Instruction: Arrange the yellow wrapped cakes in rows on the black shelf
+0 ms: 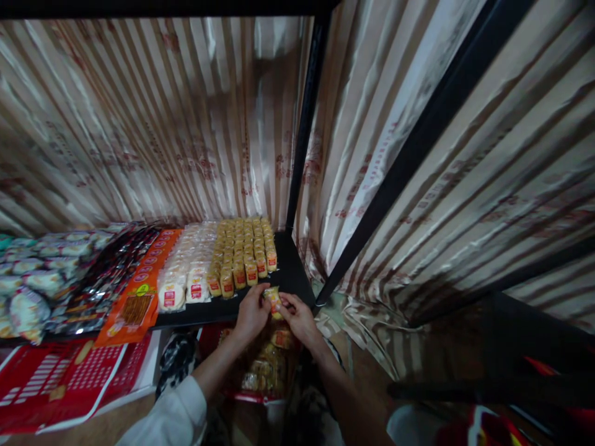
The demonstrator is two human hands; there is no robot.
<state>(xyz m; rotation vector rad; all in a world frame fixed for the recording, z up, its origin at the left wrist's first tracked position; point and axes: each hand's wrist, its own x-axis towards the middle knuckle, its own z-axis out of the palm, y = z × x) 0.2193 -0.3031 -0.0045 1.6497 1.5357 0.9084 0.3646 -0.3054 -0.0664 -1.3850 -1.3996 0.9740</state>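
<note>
Between my two hands, just off the shelf's front edge, is a small yellow wrapped snack pack (273, 300). My left hand (253, 310) pinches its left side, and my right hand (297, 314) grips its right side. Rows of matching yellow snack packs (244, 251) with red labels stand on the black shelf (292, 269), beyond my hands. Below my wrists, an open box or basket of more yellow packs (267, 371) shows in part.
Left of the yellow rows lie white round packs (174, 291), an orange snack bag (132, 310), dark shiny packets (106, 272) and pale packets (30, 310). Red baskets (60, 384) are at lower left. Black posts (395, 167) and a draped curtain (209, 124) surround the shelf.
</note>
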